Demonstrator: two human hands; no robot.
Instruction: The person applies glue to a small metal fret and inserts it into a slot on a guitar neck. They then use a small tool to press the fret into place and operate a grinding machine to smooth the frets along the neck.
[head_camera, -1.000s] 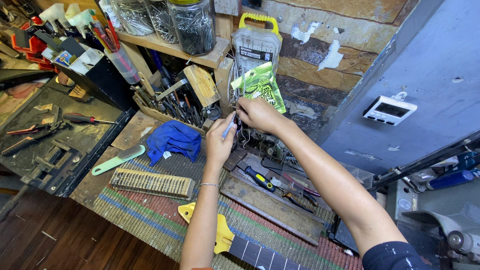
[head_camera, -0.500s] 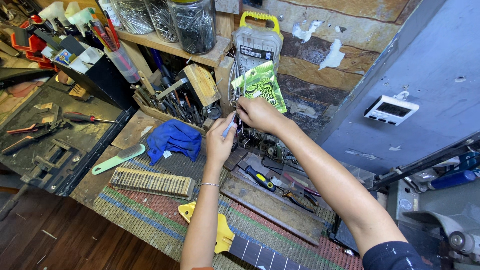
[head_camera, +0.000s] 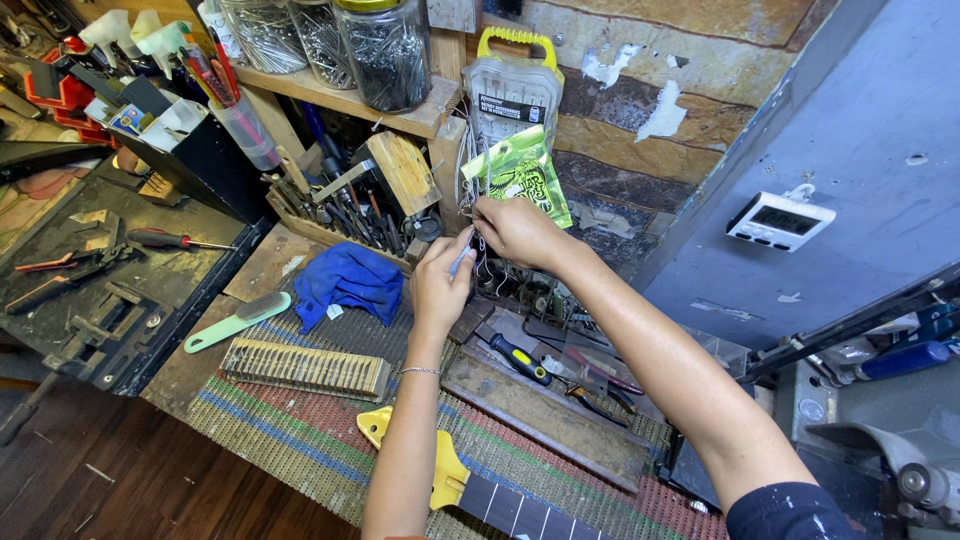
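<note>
Both forearms are bare from wrist to elbow. The left hand (head_camera: 440, 285) has a thin silver chain bracelet (head_camera: 420, 371) at its wrist. The right hand (head_camera: 515, 230) wears nothing at the wrist; a dark navy short sleeve (head_camera: 790, 512) with small pale specks covers the right upper arm, near right.

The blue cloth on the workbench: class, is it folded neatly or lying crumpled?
Crumpled. The blue cloth lies bunched in uneven folds and creases on the striped woven mat, beside the pale green brush.
</note>
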